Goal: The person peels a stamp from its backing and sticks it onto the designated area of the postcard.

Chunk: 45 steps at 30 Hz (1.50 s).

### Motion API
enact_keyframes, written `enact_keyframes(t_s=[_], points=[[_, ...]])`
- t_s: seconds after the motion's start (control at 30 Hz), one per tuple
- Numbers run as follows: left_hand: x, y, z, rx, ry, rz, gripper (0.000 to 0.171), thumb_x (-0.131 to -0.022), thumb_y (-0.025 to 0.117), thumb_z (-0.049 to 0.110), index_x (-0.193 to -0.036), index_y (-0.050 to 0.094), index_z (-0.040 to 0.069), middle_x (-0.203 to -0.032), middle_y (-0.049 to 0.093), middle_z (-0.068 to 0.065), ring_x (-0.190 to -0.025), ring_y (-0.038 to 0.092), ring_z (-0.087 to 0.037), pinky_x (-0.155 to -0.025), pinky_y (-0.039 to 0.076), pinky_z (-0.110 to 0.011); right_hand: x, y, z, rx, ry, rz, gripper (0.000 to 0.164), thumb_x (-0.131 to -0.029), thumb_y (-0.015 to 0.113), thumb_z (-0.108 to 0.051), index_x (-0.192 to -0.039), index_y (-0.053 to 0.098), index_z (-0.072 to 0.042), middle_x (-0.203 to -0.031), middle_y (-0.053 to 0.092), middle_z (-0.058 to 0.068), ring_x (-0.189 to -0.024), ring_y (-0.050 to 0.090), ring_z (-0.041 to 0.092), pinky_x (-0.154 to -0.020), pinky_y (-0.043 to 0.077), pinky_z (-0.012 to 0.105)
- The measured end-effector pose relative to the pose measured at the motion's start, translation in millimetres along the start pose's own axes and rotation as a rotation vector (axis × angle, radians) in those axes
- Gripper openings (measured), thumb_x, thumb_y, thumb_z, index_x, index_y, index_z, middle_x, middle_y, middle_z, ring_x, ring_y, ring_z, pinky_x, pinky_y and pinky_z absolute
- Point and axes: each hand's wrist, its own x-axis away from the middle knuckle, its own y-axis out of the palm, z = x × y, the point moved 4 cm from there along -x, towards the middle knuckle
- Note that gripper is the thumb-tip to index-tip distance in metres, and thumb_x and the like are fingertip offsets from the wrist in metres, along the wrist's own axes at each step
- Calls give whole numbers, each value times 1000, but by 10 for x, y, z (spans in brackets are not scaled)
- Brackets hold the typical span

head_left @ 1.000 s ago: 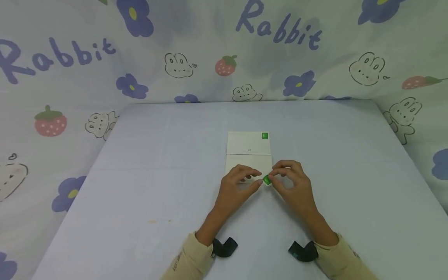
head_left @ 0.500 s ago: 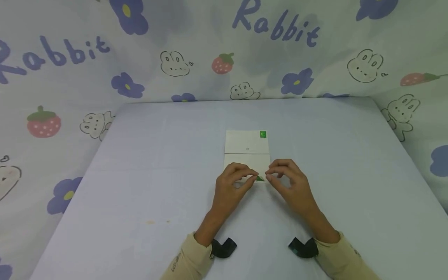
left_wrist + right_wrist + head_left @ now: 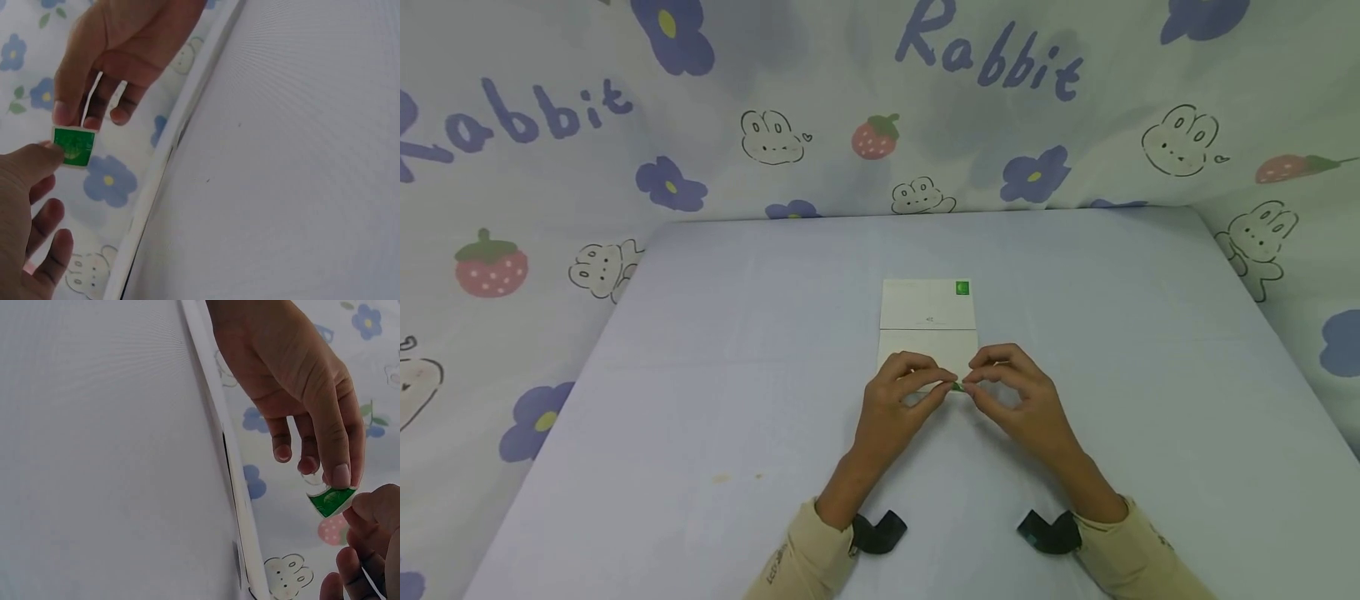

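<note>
Between the two hands is a small square green sticker (image 3: 76,150) with a pale border; its green face shows large in the left wrist view. My left hand (image 3: 895,408) pinches one edge between thumb and fingers. At the neighbouring edge, my right hand (image 3: 1026,404) pinches it too, thumb against the corner. From the right wrist side the sticker (image 3: 331,501) looks bent and partly covered by a thumb. Both hands hover at the near edge of a pale card (image 3: 925,305), which has a line across its middle. A similar green square (image 3: 962,287) sits in the card's far right corner.
The card lies on a white table (image 3: 760,333). A patterned curtain (image 3: 820,83) with rabbits, flowers and strawberries hangs behind and at both sides. Black wrist straps (image 3: 880,532) stick out inward from the cuffs.
The sticker was in the right hand, then in the left with the right fingertips just apart from it. Now the right fingers have moved left and hold its other edge.
</note>
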Motion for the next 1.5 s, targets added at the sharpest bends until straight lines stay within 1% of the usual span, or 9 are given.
enact_keyframes(t_s=[0.2,0.3,0.53,0.73,0.9,1.0,1.23,1.37,1.5], points=[[-15,3,14,-6,28,3,13,-84,82,9,-96,80,12,-100,66,3,-93,56,-12,-73,45,-20,-5,19,5,30,5,16,23,-79,75,15,-90,71,-4,-110,60,14,-96,57,22,-86,45,20],[-15,8,13,11,34,6,13,-83,82,9,-96,80,13,-99,66,4,-92,56,-12,-73,44,-19,-3,17,7,49,13,25,15,-82,74,13,-87,69,0,-109,60,16,-95,57,24,-86,44,20],[-7,13,2,39,13,22,12,-84,81,8,-96,80,12,-100,66,2,-95,59,-14,-74,49,-22,-5,-19,26,88,64,37,17,-85,74,7,-88,71,-10,-112,61,4,-100,57,17,-85,45,22],[-9,-1,-18,73,-98,53,10,-87,79,9,-96,79,12,-98,66,0,-89,62,-16,-67,54,-35,-39,-101,29,170,151,86,5,-88,73,1,-88,72,-4,-111,63,3,-100,59,19,-79,47,28],[-97,-87,148,105,-223,80,10,-85,78,-1,-94,77,4,-94,70,-7,-81,63,-27,-63,53,-40,-24,-209,153,234,277,91,4,-91,73,-6,-88,73,-4,-112,62,0,-102,57,15,-80,45,25],[-132,-121,217,111,-274,81,10,-85,77,-2,-95,77,2,-93,72,-8,-81,63,-25,-64,53,-38,-21,-258,193,285,308,85,5,-90,73,-5,-85,72,-5,-112,62,2,-107,56,19,-85,45,30],[-107,-128,183,133,-333,97,12,-87,76,1,-99,77,2,-90,72,-6,-81,63,-19,-64,51,-29,-6,-323,317,401,328,84,5,-88,73,-3,-84,74,0,-109,62,9,-114,52,29,-90,45,46],[-89,-109,137,149,-385,91,13,-87,77,2,-100,76,2,-89,71,-7,-82,63,-19,-66,51,-30,-2,-357,349,444,296,120,2,-85,74,1,-84,74,3,-105,62,11,-109,52,33,-91,43,48],[-23,-40,-7,160,-409,76,12,-88,77,7,-100,77,6,-92,71,-3,-83,62,-16,-67,51,-30,-14,-343,296,415,258,138,7,-84,77,2,-89,75,-1,-108,61,9,-110,53,30,-91,42,42]])
